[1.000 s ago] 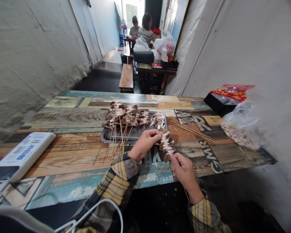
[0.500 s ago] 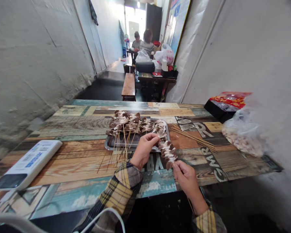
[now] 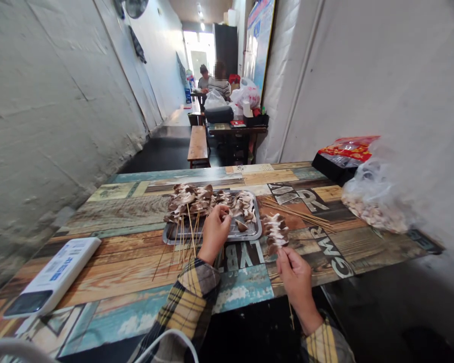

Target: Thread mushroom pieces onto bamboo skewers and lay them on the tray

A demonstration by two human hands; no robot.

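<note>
My right hand (image 3: pixel 295 275) pinches a thin bamboo stick that carries a loaded skewer of sliced mushroom pieces (image 3: pixel 275 233), held upright over the table's front part. My left hand (image 3: pixel 214 231) reaches over the metal tray (image 3: pixel 249 234), fingers curled at a loose piece among the food. On the tray's left side lies a pile of finished skewers (image 3: pixel 191 199), their sticks pointing toward me. Both sleeves are yellow plaid.
Bare bamboo sticks (image 3: pixel 300 214) lie right of the tray. A clear bag of pieces (image 3: pixel 374 201) and a red-topped black box (image 3: pixel 340 156) sit at the right wall. A white device (image 3: pixel 53 280) lies at front left. Two people sit at a far table (image 3: pixel 234 128).
My left hand has left the held skewer and moved left onto the tray. The right hand has swung the skewer to the right and more upright. The view has tilted up.
</note>
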